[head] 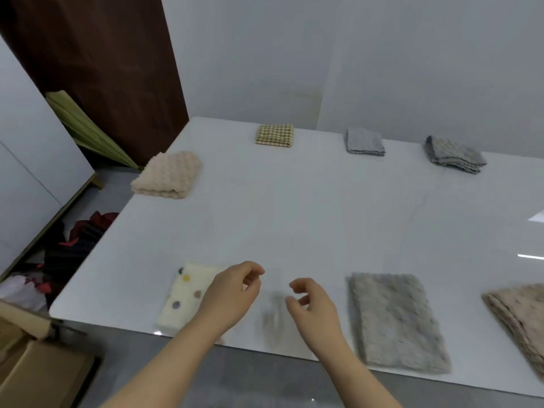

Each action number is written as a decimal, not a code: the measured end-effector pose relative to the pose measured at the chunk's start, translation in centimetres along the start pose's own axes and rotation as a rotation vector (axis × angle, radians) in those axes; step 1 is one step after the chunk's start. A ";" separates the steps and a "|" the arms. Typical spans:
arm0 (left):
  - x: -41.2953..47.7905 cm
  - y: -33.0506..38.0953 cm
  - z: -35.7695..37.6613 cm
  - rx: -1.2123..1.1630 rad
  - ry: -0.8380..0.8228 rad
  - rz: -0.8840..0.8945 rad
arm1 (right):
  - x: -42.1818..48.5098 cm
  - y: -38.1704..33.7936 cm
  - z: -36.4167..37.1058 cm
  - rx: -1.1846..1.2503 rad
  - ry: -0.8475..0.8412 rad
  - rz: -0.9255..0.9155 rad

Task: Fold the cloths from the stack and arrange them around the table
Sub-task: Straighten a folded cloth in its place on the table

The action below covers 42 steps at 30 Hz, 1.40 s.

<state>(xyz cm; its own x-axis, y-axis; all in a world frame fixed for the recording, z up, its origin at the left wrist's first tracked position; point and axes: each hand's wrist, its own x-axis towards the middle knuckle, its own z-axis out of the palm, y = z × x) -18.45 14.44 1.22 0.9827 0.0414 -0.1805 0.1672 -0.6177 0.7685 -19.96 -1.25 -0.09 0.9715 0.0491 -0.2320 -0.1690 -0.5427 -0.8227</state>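
Observation:
Folded cloths lie around the white table. Near the front edge are a cream cloth with coloured dots, a grey fuzzy cloth and a beige cloth cut off at the right. A fluffy beige cloth sits at the left edge. Along the far edge lie a yellow checked cloth and two grey cloths. My left hand hovers over the dotted cloth's right side, fingers loosely curled, holding nothing. My right hand hangs beside it, also loosely curled with nothing in it.
A brown door and a green folded item stand at the back left. Dark and red clothes lie on the floor left of the table. Cardboard boxes sit at the bottom left. White walls stand behind the table.

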 end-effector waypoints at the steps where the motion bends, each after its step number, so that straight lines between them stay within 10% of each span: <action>1: 0.0 -1.3 -1.4 0.016 0.013 0.005 | -0.1 -0.8 1.7 0.015 -0.013 0.021; 7: -0.4 -7.9 -7.5 0.226 0.174 -0.086 | -0.6 -3.9 8.5 0.103 -0.043 0.203; 13: -0.5 -11.6 -8.9 0.152 -0.098 -0.318 | -0.4 -6.1 11.2 0.138 -0.020 0.279; 29: -0.4 -10.4 -7.4 -0.186 -0.034 -0.242 | -1.2 -4.1 9.8 0.086 0.120 0.243; 42: -0.8 -11.2 -7.5 0.070 -0.320 0.015 | -1.3 -3.0 9.5 0.007 0.069 0.181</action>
<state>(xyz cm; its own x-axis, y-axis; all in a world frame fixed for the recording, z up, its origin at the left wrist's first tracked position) -20.47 27.17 -2.63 0.9082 -0.2104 -0.3618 0.1359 -0.6694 0.7303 -22.34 8.27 -2.25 0.9341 -0.1061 -0.3410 -0.3431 -0.5313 -0.7746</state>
